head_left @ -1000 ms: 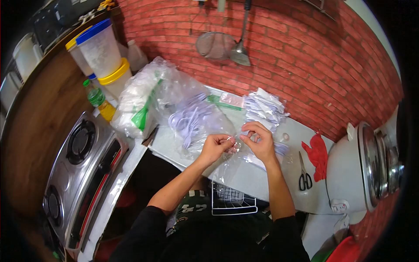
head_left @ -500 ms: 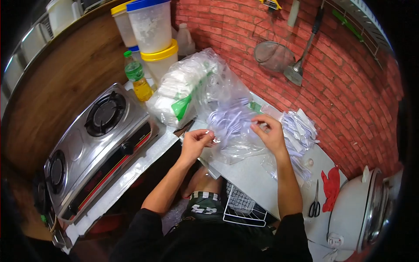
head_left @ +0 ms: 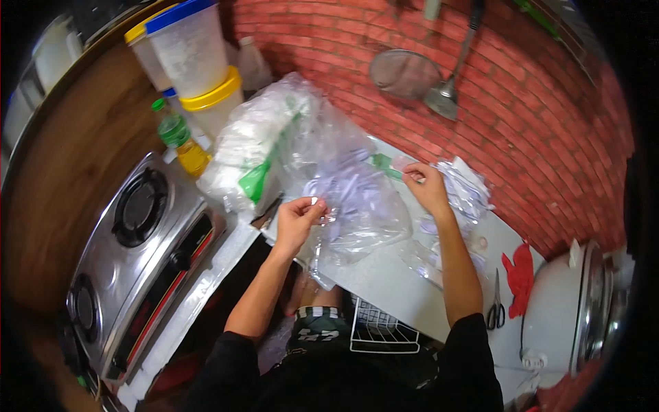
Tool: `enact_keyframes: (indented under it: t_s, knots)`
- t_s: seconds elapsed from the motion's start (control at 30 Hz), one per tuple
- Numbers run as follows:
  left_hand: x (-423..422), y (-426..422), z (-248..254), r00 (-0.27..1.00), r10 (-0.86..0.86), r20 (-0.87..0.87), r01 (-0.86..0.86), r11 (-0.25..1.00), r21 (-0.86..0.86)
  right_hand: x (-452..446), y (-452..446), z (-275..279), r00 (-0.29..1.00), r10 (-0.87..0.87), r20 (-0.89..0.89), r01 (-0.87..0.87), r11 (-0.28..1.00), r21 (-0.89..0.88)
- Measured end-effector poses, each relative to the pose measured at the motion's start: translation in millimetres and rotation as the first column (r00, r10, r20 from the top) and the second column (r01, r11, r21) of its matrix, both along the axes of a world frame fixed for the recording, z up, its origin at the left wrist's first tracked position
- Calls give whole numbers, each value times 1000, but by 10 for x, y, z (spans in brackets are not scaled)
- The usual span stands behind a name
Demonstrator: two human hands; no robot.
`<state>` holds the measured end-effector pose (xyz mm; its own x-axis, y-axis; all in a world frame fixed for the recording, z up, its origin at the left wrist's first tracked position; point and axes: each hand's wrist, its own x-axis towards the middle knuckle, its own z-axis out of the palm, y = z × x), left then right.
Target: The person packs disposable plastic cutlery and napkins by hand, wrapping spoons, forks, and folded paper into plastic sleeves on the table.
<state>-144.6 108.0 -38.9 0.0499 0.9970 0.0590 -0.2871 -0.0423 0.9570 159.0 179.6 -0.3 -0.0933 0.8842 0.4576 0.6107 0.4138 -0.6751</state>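
My left hand (head_left: 296, 223) is closed in a pinch on the edge of a clear plastic bag (head_left: 374, 226). Pale, slender white-lilac pieces (head_left: 347, 182) lie bunched in the bag on the table. To the right, my right hand (head_left: 429, 189) has thumb and forefinger pressed together beside a green strip (head_left: 386, 166). Whether it grips the strip or a bit of clear film, I cannot make out. Just beyond that hand lies a pile of similar white pieces in clear wrapping (head_left: 467, 185). A large clear bag of white items with a green mark (head_left: 250, 144) stands behind my left hand.
A two-burner gas stove (head_left: 141, 254) stands at left. Behind it are a bottle of yellow liquid (head_left: 182, 144) and stacked tubs (head_left: 192, 55). Scissors (head_left: 495, 312), a red cloth-like item (head_left: 519, 275) and a white cooker (head_left: 559, 316) are at right. A strainer (head_left: 405, 74) hangs on the brick wall.
My right hand has moved away from the bag's opening toward the green strip, its fingertips drawn together. My left hand keeps its pinch on the bag. The whole view has shifted slightly.
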Motion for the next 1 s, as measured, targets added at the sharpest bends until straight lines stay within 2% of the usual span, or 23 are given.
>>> enact_keyframes:
  t_s: [0.1, 0.17, 0.3, 0.33, 0.4, 0.43, 0.53, 0.57, 0.63, 0.73, 0.83, 1.0]
  knots:
    - [-196, -73, 67, 997, 65, -36, -66, 997, -28, -475, -3, 220, 997, 71, 27, -70, 997, -45]
    - [-395, -162, 70, 994, 110, -4, -110, 993, -40, -981, -44, 401, 985, 172, 28, -172, 985, 13]
    - [-847, -429, 71, 968, 248, 27, -246, 968, -46, -2061, -163, 597, 800, 600, 33, -598, 791, 130]
    - [-970, -485, 45, 961, 278, 16, -277, 961, -23, -2315, -161, 616, 785, 619, 32, -617, 775, 132]
    - [-1173, -635, 32, 943, 331, 7, -331, 943, -22, -2778, -112, 612, 672, 737, 73, -734, 651, 194]
    - [-1259, -703, 41, 933, 359, -1, -359, 933, -20, -2960, -57, 570, 657, 750, 73, -747, 635, 196]
    - [-1451, -835, 3, 917, 398, -14, -399, 917, -21, -3379, 72, 412, 728, 618, 295, -675, 722, 154]
    - [-1494, -858, 4, 915, 403, -14, -403, 915, -23, -3459, 91, 378, 726, 621, 296, -679, 715, 164]
    - [-1545, -883, 15, 912, 410, -2, -410, 912, -2, -3554, 123, 307, 710, 433, 555, -537, 843, 29]
    - [-1569, -872, -35, 909, 416, 12, -416, 909, 18, -3617, 115, 311, 708, 369, 602, -418, 906, -64]
    - [-1620, -856, -132, 915, 404, -18, -403, 915, 19, -3624, 217, 255, 653, 447, 612, -475, 871, -130]
    - [-1635, -876, -94, 937, 328, 123, -335, 941, 42, -3639, 102, 404, 673, 448, 589, -432, 884, -178]
